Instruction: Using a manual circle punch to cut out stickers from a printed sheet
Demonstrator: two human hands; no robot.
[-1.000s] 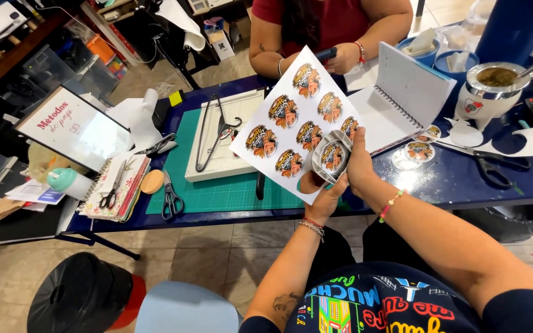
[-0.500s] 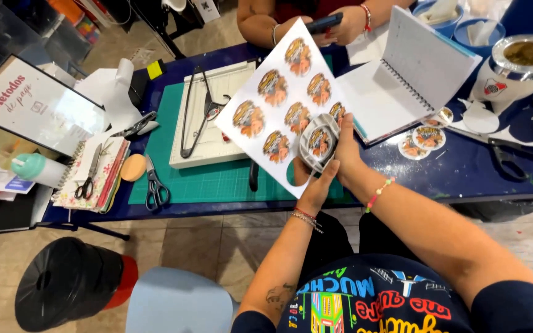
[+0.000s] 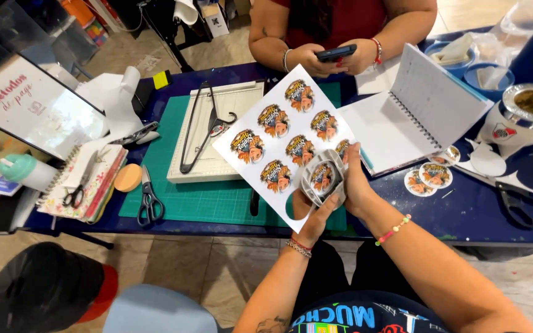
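I hold a white sticker sheet [image 3: 266, 145] printed with several round orange pictures, tilted above the green cutting mat [image 3: 205, 200]. A clear-grey round punch [image 3: 322, 177] is clamped over one sticker near the sheet's lower right edge. My right hand [image 3: 354, 185] grips the punch from the right. My left hand [image 3: 313, 217] pinches the sheet's lower edge from below, its fingers against the punch. A round hole [image 3: 296, 206] is cut out of the sheet beside my left thumb. Round cut stickers [image 3: 427, 179] lie on the blue table to the right.
An open spiral notebook [image 3: 414, 117] stands right of the sheet, and a paper trimmer [image 3: 217, 129] lies behind it. Scissors [image 3: 149, 197] rest on the mat's left edge, another pair [image 3: 516, 200] at right. A metal-rimmed cup [image 3: 525, 117] stands far right. A person opposite holds a phone [image 3: 335, 53].
Both hands have kept their hold on the sheet and the punch. The view has drifted, so the sheet now sits more to the middle.
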